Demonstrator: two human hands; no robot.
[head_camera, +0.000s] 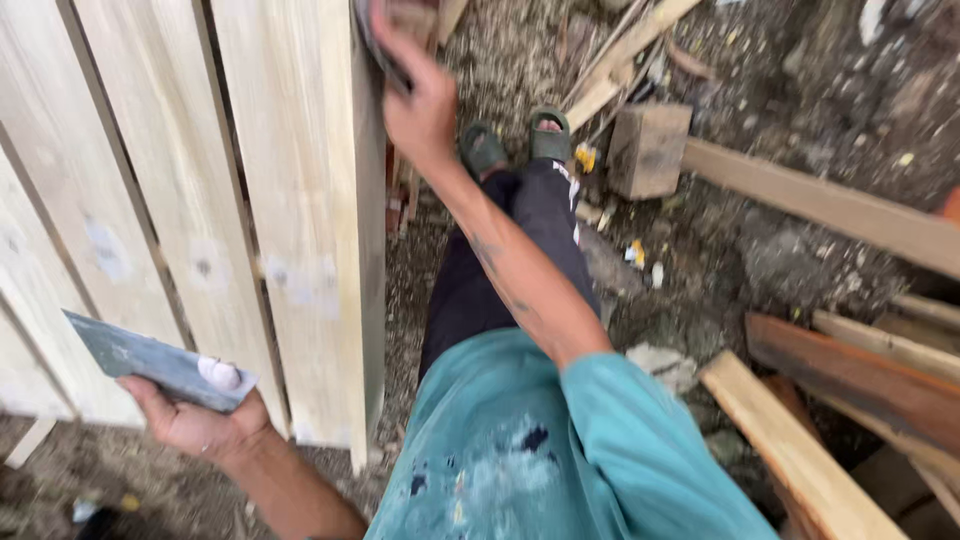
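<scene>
Sanding pad (385, 45), gripped in right hand (420, 105) against the wooden panel's (290, 200) far right edge; left hand (195, 420) clutches a flat grey board (150, 360) bearing putty; likely risk: pad slipping off the narrow edge.

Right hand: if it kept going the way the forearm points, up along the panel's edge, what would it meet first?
The right hand already presses a dark sanding pad against the edge of the pale wooden slat panel. Straight on, it likely keeps to that edge; beyond the frame's top, nothing can be told.
</scene>
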